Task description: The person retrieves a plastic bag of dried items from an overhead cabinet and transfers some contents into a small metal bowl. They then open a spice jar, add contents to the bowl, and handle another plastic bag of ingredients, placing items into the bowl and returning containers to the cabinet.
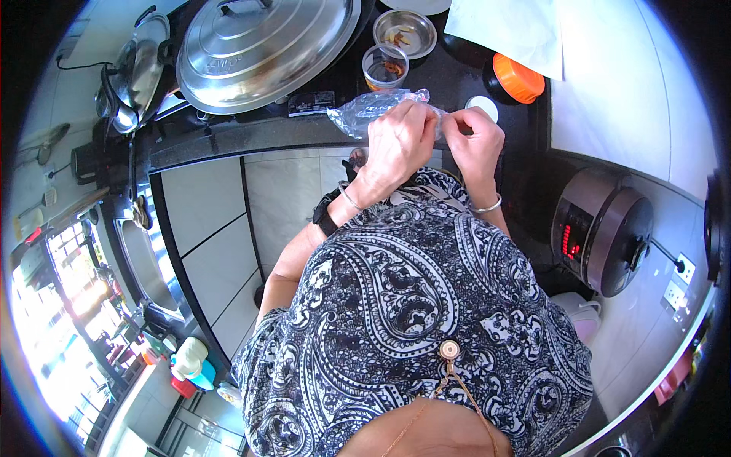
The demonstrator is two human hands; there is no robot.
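Observation:
Between my hands, over the counter's front edge, is a clear plastic bag (364,112). My left hand (400,137) pinches its gathered part, and my right hand (475,137) grips its twisted end with thumb and fingers. Just beyond the bag stands a clear plastic cup (386,68) with some brown-orange pieces inside. Behind that cup, a small steel bowl (405,35) holds a few brown and pale pieces. A round white lid (482,107) lies right behind my right hand, partly hidden by it. Farther right is an orange screw lid (518,78), seemingly on a jar.
A large steel lid (265,51) covers the back left of the dark counter (228,137). White paper (508,31) lies at the back right. An electric pressure cooker (602,231) with a lit red display stands at my right. A steel sink (149,265) is at far left.

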